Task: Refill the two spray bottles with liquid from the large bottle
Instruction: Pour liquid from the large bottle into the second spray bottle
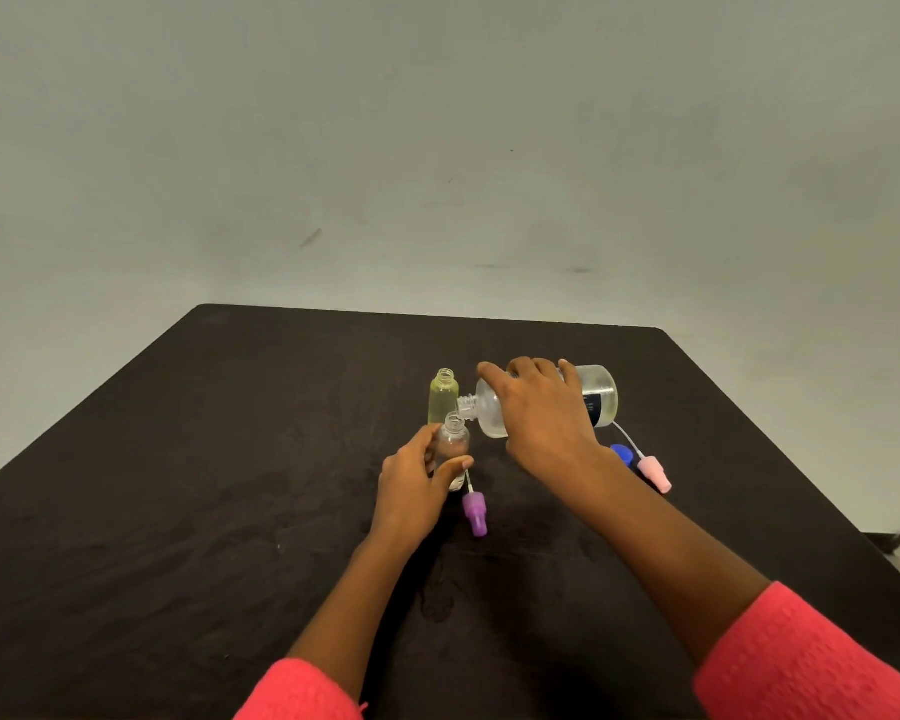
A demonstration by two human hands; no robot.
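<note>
Room: plain pale wall (437,148) behind, nothing hung on it.
Worktop: dark worktop (230,459), matte, with faint wet-looking marks near the front; likely drips, though I can't be sure.
Large bottle: large bottle (601,394) tipped on its side in the air, neck angled down at the clear one's mouth, so this looks like the pour itself.
Right hand: right hand (539,413) draped over that bottle from above, fingers curled round its body to steer the tilt.
Left hand: left hand (411,485) wraps the clear spray bottle (453,439), thumb and fingers pinching its sides, steadying it upright on the worktop.
Yellow spray bottle: yellow spray bottle (444,397) stands just behind, open, seemingly filled.
Purple spray cap: purple spray cap (475,514) lies beside the left hand.
Pink spray cap: pink spray cap (654,472) rests right, near a blue cap (622,454).
</note>
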